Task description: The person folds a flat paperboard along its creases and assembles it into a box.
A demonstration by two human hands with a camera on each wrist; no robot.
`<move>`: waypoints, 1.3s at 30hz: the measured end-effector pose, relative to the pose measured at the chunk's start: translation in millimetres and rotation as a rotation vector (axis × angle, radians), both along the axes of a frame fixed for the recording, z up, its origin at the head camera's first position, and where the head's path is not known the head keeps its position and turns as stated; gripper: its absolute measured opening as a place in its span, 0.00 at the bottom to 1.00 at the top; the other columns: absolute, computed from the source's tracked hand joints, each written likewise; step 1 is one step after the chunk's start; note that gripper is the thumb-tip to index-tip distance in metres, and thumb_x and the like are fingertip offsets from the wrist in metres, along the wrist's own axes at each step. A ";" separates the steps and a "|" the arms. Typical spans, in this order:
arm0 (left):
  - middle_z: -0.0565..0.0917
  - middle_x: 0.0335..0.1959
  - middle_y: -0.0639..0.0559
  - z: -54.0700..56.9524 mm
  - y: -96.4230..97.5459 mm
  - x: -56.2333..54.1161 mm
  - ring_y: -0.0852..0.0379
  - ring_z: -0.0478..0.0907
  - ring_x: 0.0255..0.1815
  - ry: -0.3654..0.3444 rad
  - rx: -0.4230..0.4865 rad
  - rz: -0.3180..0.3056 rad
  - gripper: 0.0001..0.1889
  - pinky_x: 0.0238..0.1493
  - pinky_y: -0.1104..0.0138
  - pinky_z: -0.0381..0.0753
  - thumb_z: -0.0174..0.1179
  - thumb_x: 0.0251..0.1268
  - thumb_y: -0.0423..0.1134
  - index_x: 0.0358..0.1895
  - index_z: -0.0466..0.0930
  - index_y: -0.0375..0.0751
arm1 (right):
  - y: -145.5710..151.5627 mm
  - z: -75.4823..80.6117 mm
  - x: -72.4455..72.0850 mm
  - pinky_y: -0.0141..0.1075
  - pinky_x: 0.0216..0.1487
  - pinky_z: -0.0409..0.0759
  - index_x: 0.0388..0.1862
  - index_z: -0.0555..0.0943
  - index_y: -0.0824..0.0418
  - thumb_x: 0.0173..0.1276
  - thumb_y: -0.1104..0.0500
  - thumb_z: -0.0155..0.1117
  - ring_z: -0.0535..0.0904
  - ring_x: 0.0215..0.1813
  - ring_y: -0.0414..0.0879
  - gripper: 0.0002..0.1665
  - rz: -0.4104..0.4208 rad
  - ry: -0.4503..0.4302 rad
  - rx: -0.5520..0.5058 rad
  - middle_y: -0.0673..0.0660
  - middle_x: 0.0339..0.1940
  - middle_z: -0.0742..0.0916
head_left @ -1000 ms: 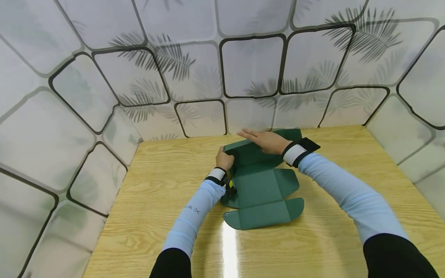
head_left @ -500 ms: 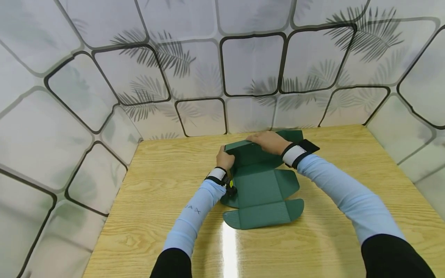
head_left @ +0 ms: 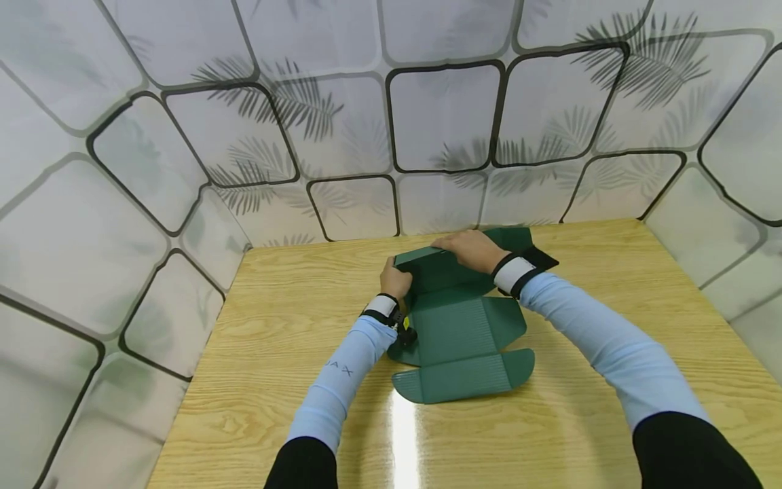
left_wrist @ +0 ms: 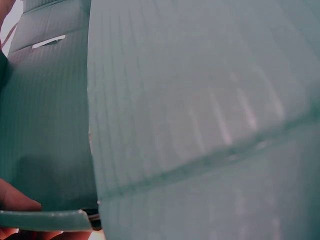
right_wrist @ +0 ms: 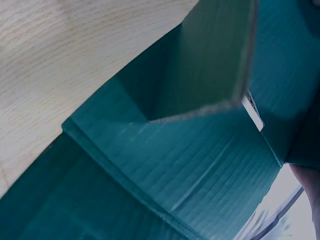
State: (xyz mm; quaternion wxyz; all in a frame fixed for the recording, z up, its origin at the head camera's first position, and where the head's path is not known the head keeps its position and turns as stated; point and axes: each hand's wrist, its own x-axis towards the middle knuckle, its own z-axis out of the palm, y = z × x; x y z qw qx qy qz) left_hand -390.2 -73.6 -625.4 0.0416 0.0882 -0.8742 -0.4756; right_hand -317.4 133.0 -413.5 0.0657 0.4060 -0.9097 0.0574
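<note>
A dark green corrugated cardboard box blank [head_left: 461, 339] lies partly unfolded on the wooden table [head_left: 275, 380]. Its far panel [head_left: 436, 268] is raised upright. My left hand [head_left: 394, 280] grips the left end of that raised panel. My right hand [head_left: 467, 248] curls over its top edge from behind, fingers bent round the rim. In the left wrist view green card [left_wrist: 200, 110] fills the picture, with a fingertip [left_wrist: 15, 202] at the lower left. The right wrist view has a folded flap [right_wrist: 210, 65] standing over the ribbed card [right_wrist: 165, 175], and the table [right_wrist: 55, 55] beside it.
Patterned white panels [head_left: 440, 115] with leaf prints wall in the table at the back and both sides. Bare wood stretches to the left, right and front of the box. The near flap [head_left: 464, 377] of the blank lies flat toward me.
My right hand went from lying flat with straight fingers on the raised panel to curling over its top edge. The left hand has stayed put.
</note>
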 end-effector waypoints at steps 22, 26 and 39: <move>0.81 0.52 0.47 -86.8 -11.2 -63.9 0.45 0.79 0.53 -0.010 -0.022 -0.018 0.28 0.49 0.52 0.80 0.59 0.52 0.37 0.60 0.69 0.48 | 4.7 8.1 16.1 0.49 0.54 0.79 0.64 0.74 0.63 0.59 0.76 0.65 0.79 0.57 0.58 0.33 0.005 0.025 0.056 0.63 0.58 0.82; 0.81 0.50 0.51 -109.8 -17.1 -80.0 0.49 0.79 0.51 0.014 -0.026 -0.021 0.27 0.47 0.54 0.81 0.59 0.52 0.39 0.59 0.69 0.52 | 7.2 13.3 22.1 0.52 0.61 0.74 0.67 0.71 0.63 0.57 0.75 0.68 0.75 0.62 0.60 0.38 0.010 0.047 0.094 0.64 0.62 0.79; 0.79 0.55 0.49 -131.1 -21.0 -93.9 0.46 0.78 0.54 -0.014 0.040 -0.059 0.30 0.48 0.50 0.81 0.58 0.56 0.36 0.65 0.66 0.53 | 39.2 21.8 38.3 0.48 0.42 0.80 0.62 0.74 0.67 0.58 0.75 0.65 0.79 0.53 0.61 0.30 0.041 0.316 -0.337 0.68 0.56 0.80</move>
